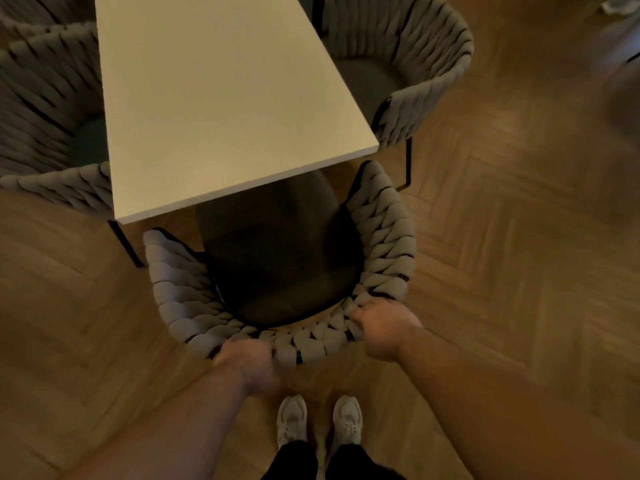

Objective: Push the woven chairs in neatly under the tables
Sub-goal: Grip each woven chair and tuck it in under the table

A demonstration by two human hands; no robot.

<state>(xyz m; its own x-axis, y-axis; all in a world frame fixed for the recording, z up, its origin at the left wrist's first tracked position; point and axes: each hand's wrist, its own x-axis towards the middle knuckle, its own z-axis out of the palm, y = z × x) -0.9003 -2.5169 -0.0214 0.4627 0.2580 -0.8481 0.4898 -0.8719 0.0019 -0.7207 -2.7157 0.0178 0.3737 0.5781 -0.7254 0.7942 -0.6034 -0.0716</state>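
A grey woven chair with a dark seat cushion stands at the near end of a pale rectangular table. The front of its seat sits under the table edge, the curved back toward me. My left hand grips the back rim at its lower left. My right hand grips the rim at its lower right. Both arms reach forward from the bottom of the frame.
A second woven chair is tucked at the table's right side and a third at its left. Black table legs show near the corners. Herringbone wood floor surrounds everything; my white shoes stand just behind the chair.
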